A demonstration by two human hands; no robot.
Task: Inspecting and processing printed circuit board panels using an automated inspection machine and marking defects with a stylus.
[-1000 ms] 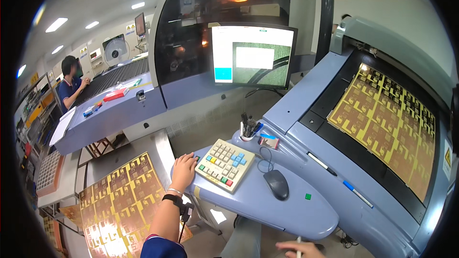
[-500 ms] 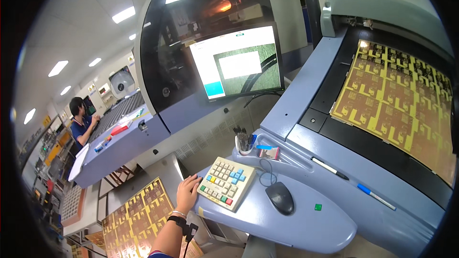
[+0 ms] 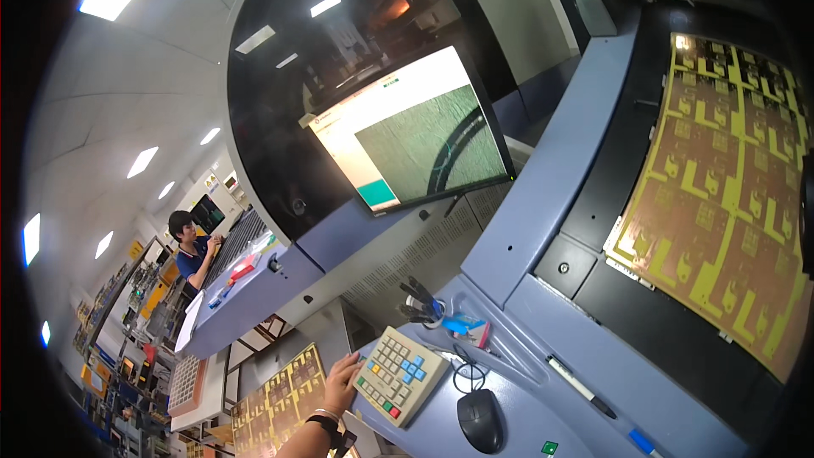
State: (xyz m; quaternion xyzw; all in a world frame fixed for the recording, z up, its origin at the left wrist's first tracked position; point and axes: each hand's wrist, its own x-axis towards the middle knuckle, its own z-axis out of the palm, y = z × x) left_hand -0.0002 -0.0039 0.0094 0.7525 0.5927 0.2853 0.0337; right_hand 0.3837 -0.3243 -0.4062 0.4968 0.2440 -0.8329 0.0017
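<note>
My left hand (image 3: 342, 382) rests at the left edge of a beige keypad (image 3: 400, 376) with coloured keys. Its fingers are stretched toward the keypad's upper left side and hold nothing; the fingertips are partly hard to make out. A bracelet and a dark wrist strap (image 3: 331, 428) circle the wrist. My right hand does not show. Right of the keypad lies a black mouse (image 3: 481, 421) on the blue console shelf (image 3: 530, 390). Above stands a monitor (image 3: 432, 140) with a greenish close-up picture crossed by a dark curved band.
A yellow-and-brown circuit panel (image 3: 721, 195) lies on the machine bed at right; another panel (image 3: 280, 403) is below left. A pen cup (image 3: 428, 312), a black-capped marker (image 3: 581, 386), a blue-capped marker (image 3: 644, 443) and a green square (image 3: 550, 448) sit on the console. A co-worker (image 3: 193, 250) sits far left.
The view has tilted and shifted, so the console sits lower. The white box over the monitor's picture is gone. My left hand stays beside the keypad.
</note>
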